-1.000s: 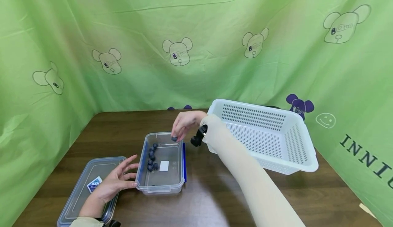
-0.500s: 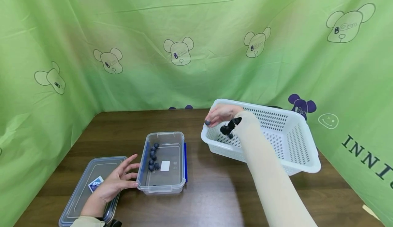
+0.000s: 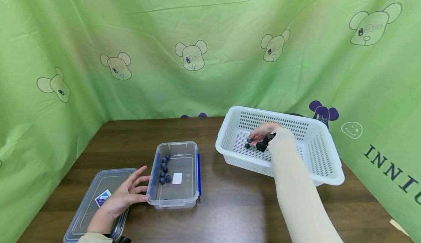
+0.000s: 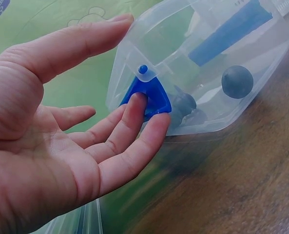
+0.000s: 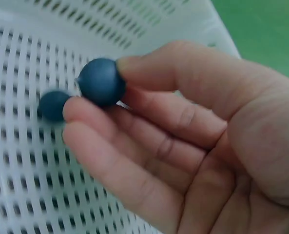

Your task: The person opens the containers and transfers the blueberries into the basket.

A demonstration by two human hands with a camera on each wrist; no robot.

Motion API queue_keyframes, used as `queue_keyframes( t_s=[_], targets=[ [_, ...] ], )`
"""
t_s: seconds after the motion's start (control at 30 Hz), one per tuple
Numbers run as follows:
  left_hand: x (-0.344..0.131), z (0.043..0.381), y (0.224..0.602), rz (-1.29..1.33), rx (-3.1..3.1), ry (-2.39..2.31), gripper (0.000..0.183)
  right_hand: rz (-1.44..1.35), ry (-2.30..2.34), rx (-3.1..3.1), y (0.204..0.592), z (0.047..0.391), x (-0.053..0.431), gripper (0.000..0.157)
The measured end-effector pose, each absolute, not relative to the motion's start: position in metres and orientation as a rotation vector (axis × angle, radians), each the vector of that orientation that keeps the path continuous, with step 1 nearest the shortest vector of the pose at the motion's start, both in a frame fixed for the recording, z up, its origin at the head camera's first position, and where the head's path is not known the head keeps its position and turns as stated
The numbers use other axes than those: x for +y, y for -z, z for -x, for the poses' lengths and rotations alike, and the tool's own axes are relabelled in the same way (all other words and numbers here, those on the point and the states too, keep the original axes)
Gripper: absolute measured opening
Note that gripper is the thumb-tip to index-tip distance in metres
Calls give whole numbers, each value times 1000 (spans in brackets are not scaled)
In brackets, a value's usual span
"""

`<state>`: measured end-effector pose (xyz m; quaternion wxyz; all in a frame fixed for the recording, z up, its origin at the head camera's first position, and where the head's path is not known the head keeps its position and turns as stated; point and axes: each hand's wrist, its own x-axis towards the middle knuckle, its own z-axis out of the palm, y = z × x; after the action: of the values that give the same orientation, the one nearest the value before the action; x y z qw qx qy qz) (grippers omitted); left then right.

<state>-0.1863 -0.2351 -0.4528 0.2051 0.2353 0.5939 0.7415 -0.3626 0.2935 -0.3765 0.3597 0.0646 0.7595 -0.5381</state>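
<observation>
In the right wrist view my right hand point(image 5: 183, 126) pinches a blueberry point(image 5: 102, 82) between thumb and fingers, inside the white perforated basket point(image 3: 227, 155). Another blueberry point(image 5: 53, 106) lies on the basket floor just beyond the fingertips. At the left, my left hand point(image 3: 123, 195) has its fingers extended against the side of a clear plastic container point(image 3: 187, 166). Its fingertips touch the blue clasp point(image 4: 156, 97) on the container wall in the left wrist view. Several blueberries point(image 3: 163, 165) lie along the container's left side.
A clear lid-topped box point(image 3: 88, 195) with a blue-and-white label lies under the left forearm. The wooden table point(image 3: 227, 213) extends between container and basket. A green printed curtain point(image 3: 148, 89) hangs behind and along both sides.
My right hand has carried the blueberry from above the clear container rightward and down into the basket. The left hand stays at the container's side.
</observation>
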Motion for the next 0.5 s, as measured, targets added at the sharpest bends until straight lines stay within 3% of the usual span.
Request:
queue_keyframes(
  t_s=[0.3, 0.5],
  targets=[
    [-236, 186, 453, -639, 1665, -2061, 77, -114, 837, 2343, 366, 343, 306, 36],
    [-236, 186, 453, -635, 1662, -2061, 78, -109, 866, 2321, 357, 330, 299, 28]
  ],
)
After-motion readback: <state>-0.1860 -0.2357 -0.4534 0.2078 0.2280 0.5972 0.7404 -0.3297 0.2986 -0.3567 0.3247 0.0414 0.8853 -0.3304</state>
